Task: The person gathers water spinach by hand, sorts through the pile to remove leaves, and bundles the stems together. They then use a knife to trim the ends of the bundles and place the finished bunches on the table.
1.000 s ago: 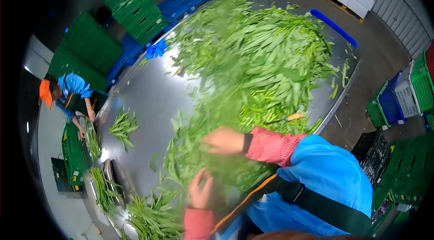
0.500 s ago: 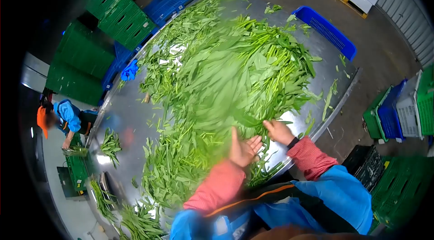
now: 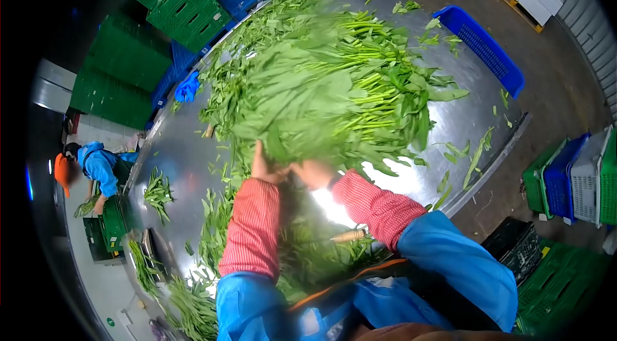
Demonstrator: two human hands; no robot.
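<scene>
A large heap of leafy green vegetables [image 3: 379, 90] with long stems covers the middle of the metal table, its leaves smeared by motion. At the heap's near edge, my left hand [image 3: 268, 166] touches the leaves with one digit stretched upward. Close beside it is my right hand [image 3: 313, 174], blurred, its fingertips hidden at the leaves. Nearer my body, a pale wooden handle [image 3: 348, 235] lies among loose greens [image 3: 308, 254]; what it belongs to is hidden.
A blue basket [image 3: 482, 48] is at the table's far right edge. A blue glove [image 3: 187, 87] lies at the left rim. Green crates [image 3: 186, 16] are stacked beyond. At the left, a co-worker [image 3: 99, 164] handles greens over a crate. More baskets [image 3: 569, 174] stand at the right.
Both hands have moved left and forward, coming together against the heap. The heap's near edge has shifted away from my body, exposing bright metal and the wooden handle.
</scene>
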